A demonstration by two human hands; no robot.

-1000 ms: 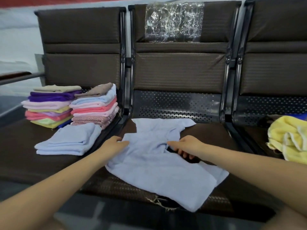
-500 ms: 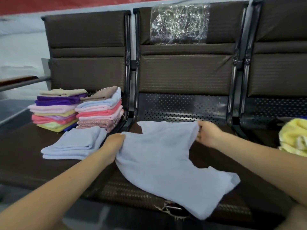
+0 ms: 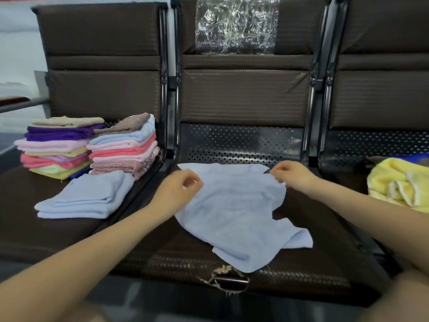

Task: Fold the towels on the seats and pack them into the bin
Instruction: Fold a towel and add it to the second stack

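Middle seat [image 3: 162, 256]: towel [image 3: 234, 212] between both hands.

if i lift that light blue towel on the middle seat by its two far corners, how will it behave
The light blue towel would probably hang limp: it already lies wrinkled, with uneven edges. It looks thin, so likely light. Its near corner reaches the torn seat edge, so it may snag there when dragged.

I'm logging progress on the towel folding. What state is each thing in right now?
Light blue towel: unfolded, rumpled, on the middle seat.
Left hand: fingers curled at the towel's left edge.
Right hand: fingers curled at its far right corner.
Folded blue towel: folded, left seat.
Two stacks: folded, piled.
Yellow towel: crumpled, unfolded.
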